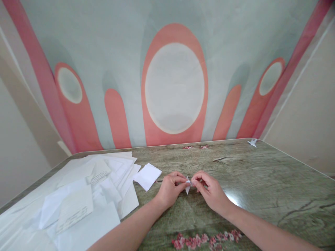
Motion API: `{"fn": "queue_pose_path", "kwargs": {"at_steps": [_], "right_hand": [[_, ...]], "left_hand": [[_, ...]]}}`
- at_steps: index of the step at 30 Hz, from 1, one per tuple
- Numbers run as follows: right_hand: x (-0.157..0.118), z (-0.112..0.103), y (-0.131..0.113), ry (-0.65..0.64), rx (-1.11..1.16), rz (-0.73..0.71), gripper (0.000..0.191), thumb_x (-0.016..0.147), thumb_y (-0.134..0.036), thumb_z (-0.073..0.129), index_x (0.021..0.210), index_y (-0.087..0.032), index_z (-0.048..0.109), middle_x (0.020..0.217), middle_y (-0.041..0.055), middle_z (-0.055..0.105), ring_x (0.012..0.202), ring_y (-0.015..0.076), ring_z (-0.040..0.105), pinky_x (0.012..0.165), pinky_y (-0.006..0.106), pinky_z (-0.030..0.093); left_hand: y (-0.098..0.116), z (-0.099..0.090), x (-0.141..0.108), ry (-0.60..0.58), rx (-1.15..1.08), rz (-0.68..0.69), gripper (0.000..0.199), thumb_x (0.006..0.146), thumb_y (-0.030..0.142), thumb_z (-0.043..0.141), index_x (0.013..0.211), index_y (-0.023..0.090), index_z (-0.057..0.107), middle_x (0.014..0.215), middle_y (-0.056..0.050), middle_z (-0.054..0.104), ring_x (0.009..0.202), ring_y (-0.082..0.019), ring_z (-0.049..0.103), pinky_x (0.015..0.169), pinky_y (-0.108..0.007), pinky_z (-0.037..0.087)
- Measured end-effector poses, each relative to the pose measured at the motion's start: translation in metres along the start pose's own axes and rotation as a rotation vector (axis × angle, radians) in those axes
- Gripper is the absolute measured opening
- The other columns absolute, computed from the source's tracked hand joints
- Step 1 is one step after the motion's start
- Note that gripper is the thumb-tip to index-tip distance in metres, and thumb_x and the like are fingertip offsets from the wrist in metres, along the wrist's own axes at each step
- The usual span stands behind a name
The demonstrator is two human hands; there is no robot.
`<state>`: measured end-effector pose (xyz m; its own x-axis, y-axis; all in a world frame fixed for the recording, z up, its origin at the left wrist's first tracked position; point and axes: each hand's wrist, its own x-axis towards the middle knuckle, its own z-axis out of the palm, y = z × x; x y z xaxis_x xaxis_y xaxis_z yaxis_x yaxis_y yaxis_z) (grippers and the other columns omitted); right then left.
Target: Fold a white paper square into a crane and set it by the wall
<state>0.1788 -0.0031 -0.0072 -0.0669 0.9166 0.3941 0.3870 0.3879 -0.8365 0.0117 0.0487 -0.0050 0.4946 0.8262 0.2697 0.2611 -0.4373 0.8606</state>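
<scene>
A small folded piece of white paper (187, 188) is held up between my two hands over the table, with pointed ends showing above and below the fingers. My left hand (171, 188) pinches its left side between thumb and fingers. From the right, my right hand (208, 190) pinches the other side with thumb and forefinger. The fingertips hide the middle of the folded paper. Just left of my left hand lies a short stack of white square paper sheets (148, 176).
Loose white papers (104, 216) spread over the table's left side, some with printed lines. A small folded paper figure (252, 142) sits at the far right corner. The wood-patterned table (274, 181) has pink flower prints and meets a patterned backdrop (125, 52) behind.
</scene>
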Motion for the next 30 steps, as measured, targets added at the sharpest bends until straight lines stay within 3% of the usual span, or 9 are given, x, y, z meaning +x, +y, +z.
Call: {"fn": "queue_pose_path", "kwargs": {"at_steps": [10,30], "right_hand": [[0.0012,0.0017,0.0034,0.021,0.121,0.131,0.018,0.088,-0.035,0.046,0.083,-0.019,0.052,0.069,-0.0012,0.055,0.054,0.0107,0.053,0.053,0.023,0.044],[0.0003,0.0032,0.0011,-0.008,0.078,0.115,0.015,0.085,-0.034,0.051,0.084,-0.019,0.054,0.074,-0.0002,0.056,0.063,0.0125,0.053,0.057,0.024,0.044]], "left_hand": [[-0.0003,-0.0018,0.0022,0.014,-0.053,-0.052,0.012,0.075,0.027,0.064,0.073,0.018,0.073,0.08,-0.004,0.062,0.073,-0.015,0.056,0.065,-0.024,0.041],[0.0079,0.0017,-0.0008,0.062,0.001,-0.011,0.012,0.076,0.021,0.061,0.069,0.016,0.069,0.076,-0.003,0.058,0.068,-0.013,0.052,0.06,-0.023,0.038]]}}
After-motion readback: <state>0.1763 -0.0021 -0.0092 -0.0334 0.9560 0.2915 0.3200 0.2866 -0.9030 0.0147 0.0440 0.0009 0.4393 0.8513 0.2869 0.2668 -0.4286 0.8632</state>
